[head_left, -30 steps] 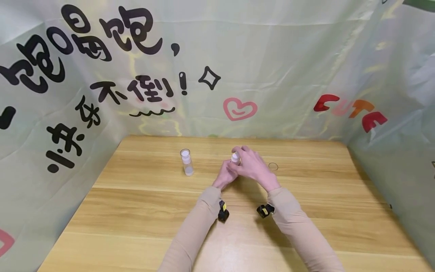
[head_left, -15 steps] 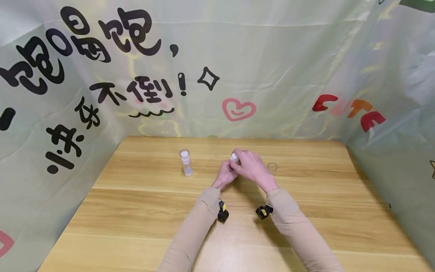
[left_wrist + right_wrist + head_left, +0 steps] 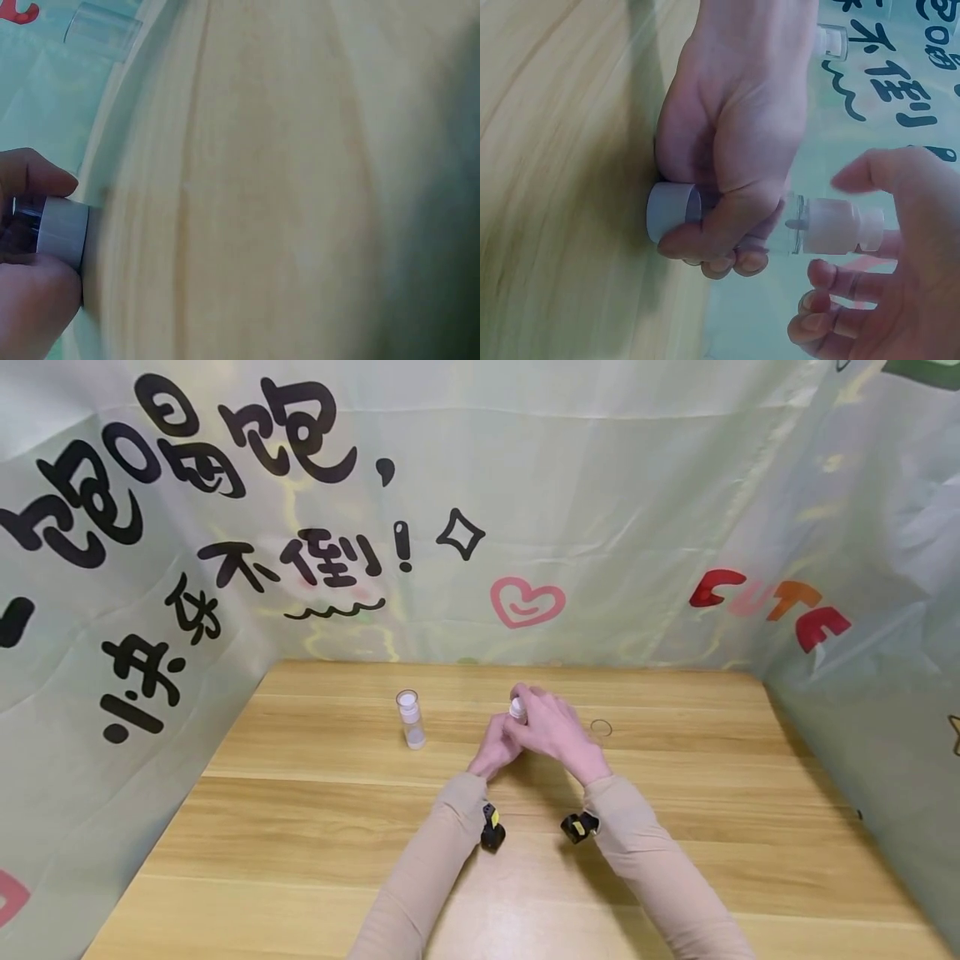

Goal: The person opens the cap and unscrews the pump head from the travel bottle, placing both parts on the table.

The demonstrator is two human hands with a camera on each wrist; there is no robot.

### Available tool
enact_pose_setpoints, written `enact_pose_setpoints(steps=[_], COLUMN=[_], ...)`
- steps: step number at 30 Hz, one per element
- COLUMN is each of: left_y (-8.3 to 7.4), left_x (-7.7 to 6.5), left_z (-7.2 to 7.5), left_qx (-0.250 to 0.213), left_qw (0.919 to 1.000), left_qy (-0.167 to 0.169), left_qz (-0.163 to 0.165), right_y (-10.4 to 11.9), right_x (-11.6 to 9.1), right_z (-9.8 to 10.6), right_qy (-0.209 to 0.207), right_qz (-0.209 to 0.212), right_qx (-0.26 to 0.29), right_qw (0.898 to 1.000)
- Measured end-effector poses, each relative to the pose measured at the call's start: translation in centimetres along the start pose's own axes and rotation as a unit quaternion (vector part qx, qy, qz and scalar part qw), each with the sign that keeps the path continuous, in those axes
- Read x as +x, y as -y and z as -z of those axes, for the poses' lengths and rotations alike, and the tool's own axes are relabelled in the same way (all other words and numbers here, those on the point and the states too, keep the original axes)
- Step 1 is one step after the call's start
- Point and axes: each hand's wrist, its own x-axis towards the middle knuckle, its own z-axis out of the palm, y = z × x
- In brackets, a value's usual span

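A small clear pump bottle with a white base (image 3: 673,213) and a white pump top (image 3: 831,225) stands upright on the table. My left hand (image 3: 497,745) wraps its fingers and thumb round the clear body, hiding most of it. Around the pump top, my right hand (image 3: 551,725) is loosely spread. In the right wrist view its thumb (image 3: 866,171) is apart from the collar, while its fingers lie behind and beside the top. Beyond my right hand, a clear cylindrical cap (image 3: 103,31) stands on the table, showing as a thin ring in the head view.
Another pump bottle (image 3: 411,720), with its clear cover on, stands upright to the left of my hands. The wooden table (image 3: 315,852) is bordered by a printed cloth backdrop (image 3: 615,510) behind and on both sides.
My right hand's fingers have shifted round the pump top, closing in half a second ago and spreading again now. My left hand keeps its grip, and the other bottle and cap stay put.
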Motion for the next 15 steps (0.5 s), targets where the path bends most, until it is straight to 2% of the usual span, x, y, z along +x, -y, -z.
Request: enact_pose_setpoints(steps=[3, 5, 6, 8, 11, 13, 15], left_y=[-2.0, -4.1, -6.1, -7.8, -8.1, -7.6, -7.1], left_x=[-0.7, -1.4, -2.1, -2.7, -2.8, -2.5, -2.3], left_z=[-1.1, -2.1, -3.1, -3.9, -4.2, -4.0, -3.9], left_qx=[0.082, 0.117, 0.155, 0.115, 0.083, 0.098, 0.134], left_qw=[0.9962, 0.9921, 0.9851, 0.9907, 0.9928, 0.991, 0.9853], left_qy=[-0.024, -0.035, -0.053, -0.048, -0.056, -0.058, -0.069], left_qz=[0.019, 0.029, 0.054, 0.056, 0.066, 0.07, 0.081], right_y=[0.0, 0.0, 0.0, 0.0, 0.0, 0.0, 0.0], right_x=[0.0, 0.0, 0.0, 0.0, 0.0, 0.0, 0.0], right_z=[-0.2, -0.3, -0.3, -0.4, -0.4, -0.4, -0.4], right_qy=[-0.006, -0.009, -0.012, -0.018, -0.018, -0.018, -0.02], right_qz=[-0.004, -0.002, 0.0, 0.002, -0.004, -0.01, -0.01], right_qx=[-0.003, -0.001, -0.001, -0.001, 0.003, -0.003, -0.004], right_qw=[1.0, 1.0, 1.0, 1.0, 1.0, 1.0, 1.0])
